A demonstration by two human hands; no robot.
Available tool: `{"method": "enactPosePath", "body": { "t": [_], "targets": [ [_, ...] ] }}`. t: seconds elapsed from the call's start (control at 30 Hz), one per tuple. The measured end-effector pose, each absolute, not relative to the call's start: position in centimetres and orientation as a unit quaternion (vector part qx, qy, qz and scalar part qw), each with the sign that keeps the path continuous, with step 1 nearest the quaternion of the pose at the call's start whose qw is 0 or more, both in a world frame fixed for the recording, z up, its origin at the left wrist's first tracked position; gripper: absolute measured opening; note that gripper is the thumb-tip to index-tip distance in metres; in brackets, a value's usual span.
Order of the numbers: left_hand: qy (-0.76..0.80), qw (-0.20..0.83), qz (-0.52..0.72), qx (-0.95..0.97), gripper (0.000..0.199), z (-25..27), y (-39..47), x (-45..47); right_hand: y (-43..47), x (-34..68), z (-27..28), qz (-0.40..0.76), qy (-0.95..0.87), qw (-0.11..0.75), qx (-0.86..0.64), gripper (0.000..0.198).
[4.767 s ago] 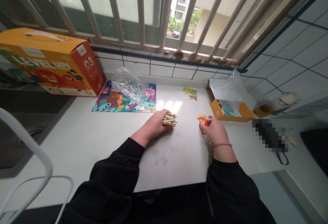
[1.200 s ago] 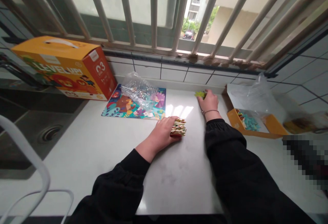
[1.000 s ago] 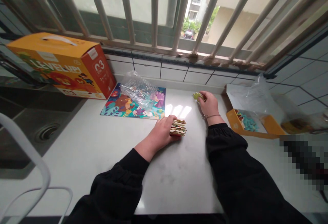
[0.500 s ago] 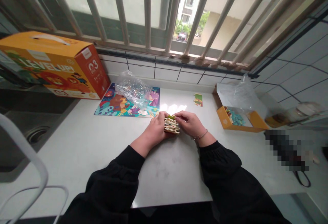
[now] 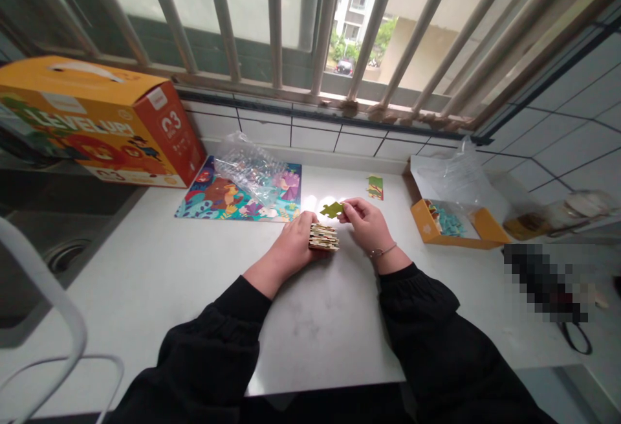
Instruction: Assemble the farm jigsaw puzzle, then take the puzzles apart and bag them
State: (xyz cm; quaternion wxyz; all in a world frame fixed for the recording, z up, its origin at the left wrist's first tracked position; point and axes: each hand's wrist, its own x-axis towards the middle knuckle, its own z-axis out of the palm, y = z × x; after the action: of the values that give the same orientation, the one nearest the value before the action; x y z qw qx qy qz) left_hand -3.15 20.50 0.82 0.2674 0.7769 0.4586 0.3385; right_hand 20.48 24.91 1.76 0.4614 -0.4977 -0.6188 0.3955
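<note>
My left hand (image 5: 294,245) is closed round a stack of puzzle pieces (image 5: 324,237), whose layered edges face me. Between the thumb and fingers of my right hand (image 5: 366,224) is a single green puzzle piece (image 5: 332,210), held just above and to the right of the stack. Another green puzzle piece (image 5: 375,187) lies flat on the white counter (image 5: 310,333), beyond my right hand.
A colourful picture board (image 5: 218,200) under a clear plastic bag (image 5: 250,168) lies at the back left, beside a large orange box (image 5: 111,133). At the right is an open orange tray box (image 5: 441,241) with bluish pieces. A sink (image 5: 72,243) borders the counter's left.
My right hand has lifted the green puzzle piece off the top of the stack and drawn it slightly up and right. The left hand keeps its hold on the stack.
</note>
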Motion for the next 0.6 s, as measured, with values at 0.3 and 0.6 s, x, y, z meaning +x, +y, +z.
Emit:
{"method": "enactPosePath", "body": {
  "t": [0.3, 0.6],
  "targets": [
    [0.45, 0.249, 0.346, 0.785, 0.062, 0.7, 20.6, -3.1, 25.8, 20.3, 1.1, 0.426, -0.593, 0.477, -0.488, 0.05],
    [0.456, 0.285, 0.37, 0.758, 0.08, 0.2, 20.3, -3.1, 24.8, 19.6, 1.6, 0.446, -0.678, 0.413, -0.414, 0.035]
  ]
}}
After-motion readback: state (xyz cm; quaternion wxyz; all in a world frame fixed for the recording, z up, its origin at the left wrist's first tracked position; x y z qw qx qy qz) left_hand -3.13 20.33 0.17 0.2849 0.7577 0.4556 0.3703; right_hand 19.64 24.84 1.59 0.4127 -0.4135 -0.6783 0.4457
